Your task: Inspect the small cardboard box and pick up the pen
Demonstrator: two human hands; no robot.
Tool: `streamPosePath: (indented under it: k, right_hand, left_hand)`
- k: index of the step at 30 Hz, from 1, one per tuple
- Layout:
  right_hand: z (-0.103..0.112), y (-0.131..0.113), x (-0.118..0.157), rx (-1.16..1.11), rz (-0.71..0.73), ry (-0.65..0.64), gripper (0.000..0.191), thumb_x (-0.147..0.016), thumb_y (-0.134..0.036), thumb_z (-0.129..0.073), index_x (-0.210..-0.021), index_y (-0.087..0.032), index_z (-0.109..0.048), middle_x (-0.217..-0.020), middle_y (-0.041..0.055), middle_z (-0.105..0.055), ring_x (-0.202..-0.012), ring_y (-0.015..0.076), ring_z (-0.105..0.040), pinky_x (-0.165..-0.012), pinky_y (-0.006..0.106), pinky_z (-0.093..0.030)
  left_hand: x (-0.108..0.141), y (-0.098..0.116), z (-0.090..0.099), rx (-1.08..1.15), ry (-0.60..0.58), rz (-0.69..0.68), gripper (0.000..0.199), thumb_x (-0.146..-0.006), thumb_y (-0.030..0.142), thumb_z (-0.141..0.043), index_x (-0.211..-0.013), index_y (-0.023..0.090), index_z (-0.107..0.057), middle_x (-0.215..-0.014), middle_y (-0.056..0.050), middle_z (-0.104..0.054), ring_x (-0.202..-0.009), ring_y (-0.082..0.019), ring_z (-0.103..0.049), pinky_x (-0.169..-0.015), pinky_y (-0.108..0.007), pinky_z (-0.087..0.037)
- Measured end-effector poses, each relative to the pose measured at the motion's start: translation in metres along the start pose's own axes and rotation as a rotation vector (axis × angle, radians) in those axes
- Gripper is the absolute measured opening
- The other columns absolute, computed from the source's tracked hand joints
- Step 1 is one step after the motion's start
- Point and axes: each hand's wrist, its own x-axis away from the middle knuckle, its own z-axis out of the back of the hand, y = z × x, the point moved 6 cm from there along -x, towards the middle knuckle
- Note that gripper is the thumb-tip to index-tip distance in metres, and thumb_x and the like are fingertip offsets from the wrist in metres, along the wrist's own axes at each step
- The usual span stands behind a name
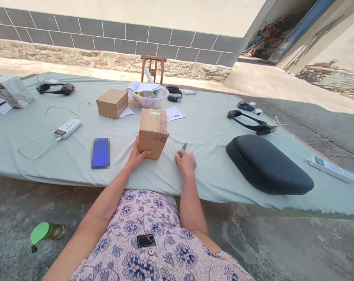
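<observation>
A brown cardboard box (152, 134) stands slightly tilted in front of me, with dark scribbled lines on its right part and a printed mark near its far edge. My left hand (137, 155) grips its lower left corner, thumb across the near face. To the right of the box, my right hand (185, 160) is closed around a dark pen (184, 147), whose tip points up and away from me. That hand rests on the pale tablecloth (206, 164), apart from the box. A phone with a blurred blue screen (101, 153) lies left of my left hand.
Behind the box are a second carton (112, 103), a plastic basket (148, 100) of papers and a paper sheet (175, 113). A black padded cushion (269, 164) and a black headset (251, 123) sit right. Leftward lie a white power strip (68, 128) and its cable.
</observation>
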Motion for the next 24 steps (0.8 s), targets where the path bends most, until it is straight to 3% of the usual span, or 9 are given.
streamPosePath:
  k: [3,6,9,11,13,15,17,21,24]
  right_hand:
    - [-0.003,-0.004,0.002,-0.029,0.004,-0.043,0.019,-0.075,-0.032,-0.06,-0.08,-0.023,-0.076,-0.073,0.0055,-0.057,-0.079,0.0255,-0.058,-0.079,0.045,-0.05]
    - [0.003,-0.019,0.005,-0.118,0.053,-0.063,0.035,-0.082,-0.042,-0.053,-0.101,-0.021,-0.075,-0.078,0.0045,-0.061,-0.08,0.0235,-0.059,-0.077,0.041,-0.052]
    - [0.018,-0.047,0.013,-0.433,0.193,-0.071,0.058,-0.078,-0.054,-0.064,-0.125,-0.02,-0.062,-0.098,0.0052,-0.064,-0.089,0.0207,-0.06,-0.079,0.036,-0.054]
    - [0.034,-0.069,0.024,-0.599,0.309,-0.063,0.069,-0.069,-0.054,-0.076,-0.129,-0.024,-0.057,-0.104,0.0042,-0.062,-0.091,0.0192,-0.061,-0.078,0.034,-0.055]
    - [0.054,-0.09,0.04,-0.616,0.406,0.054,0.062,-0.071,-0.051,-0.078,-0.124,-0.026,-0.057,-0.097,0.0021,-0.061,-0.087,0.0183,-0.061,-0.081,0.035,-0.055]
    - [0.073,-0.108,0.06,-0.595,0.502,0.224,0.034,-0.085,-0.049,-0.068,-0.108,-0.026,-0.061,-0.09,0.0022,-0.06,-0.082,0.0187,-0.061,-0.081,0.038,-0.054]
    - [0.082,-0.128,0.08,-0.555,0.635,0.283,0.023,-0.091,-0.047,-0.059,-0.099,-0.026,-0.062,-0.089,0.0041,-0.063,-0.084,0.0211,-0.062,-0.081,0.041,-0.053]
    - [0.072,-0.157,0.103,-0.49,0.831,0.107,0.016,-0.093,-0.041,-0.059,-0.1,-0.028,-0.066,-0.091,0.0059,-0.069,-0.086,0.0234,-0.065,-0.082,0.043,-0.054]
    - [0.061,-0.162,0.108,-0.489,0.905,-0.006,0.014,-0.093,-0.038,-0.059,-0.098,-0.028,-0.068,-0.09,0.0052,-0.073,-0.084,0.0225,-0.067,-0.076,0.04,-0.055]
  left_hand:
    - [0.0,0.002,0.0,-0.011,0.002,-0.011,0.096,-0.074,0.036,-0.075,-0.156,0.026,-0.027,-0.145,-0.013,-0.055,-0.13,-0.03,-0.053,-0.106,-0.045,-0.047]
    - [0.0,0.002,0.0,-0.021,0.001,-0.012,0.093,-0.074,0.038,-0.076,-0.155,0.026,-0.031,-0.144,-0.013,-0.055,-0.133,-0.03,-0.051,-0.108,-0.045,-0.045]
    - [-0.001,0.002,0.001,-0.034,0.004,-0.007,0.094,-0.073,0.039,-0.076,-0.154,0.024,-0.031,-0.146,-0.014,-0.053,-0.135,-0.031,-0.048,-0.11,-0.045,-0.043]
    - [-0.001,0.002,0.002,-0.038,0.008,-0.009,0.094,-0.073,0.039,-0.076,-0.154,0.024,-0.031,-0.148,-0.014,-0.052,-0.135,-0.031,-0.049,-0.111,-0.045,-0.043]
    - [-0.001,0.002,0.002,-0.031,0.006,-0.012,0.094,-0.073,0.038,-0.076,-0.154,0.024,-0.031,-0.148,-0.013,-0.051,-0.134,-0.031,-0.05,-0.11,-0.045,-0.043]
    - [-0.001,0.002,0.002,-0.02,0.003,-0.013,0.094,-0.073,0.037,-0.076,-0.154,0.025,-0.031,-0.148,-0.013,-0.052,-0.134,-0.031,-0.051,-0.109,-0.046,-0.044]
    - [-0.001,0.002,0.002,-0.018,0.006,-0.014,0.093,-0.073,0.036,-0.076,-0.154,0.025,-0.032,-0.148,-0.013,-0.052,-0.134,-0.032,-0.05,-0.109,-0.046,-0.044]
    - [-0.001,0.001,0.003,-0.042,0.015,-0.017,0.093,-0.073,0.037,-0.077,-0.154,0.023,-0.032,-0.149,-0.014,-0.051,-0.134,-0.032,-0.05,-0.11,-0.045,-0.044]
    - [-0.002,0.002,0.003,-0.045,0.004,-0.031,0.094,-0.073,0.037,-0.077,-0.154,0.022,-0.031,-0.15,-0.015,-0.05,-0.135,-0.032,-0.05,-0.11,-0.045,-0.043]
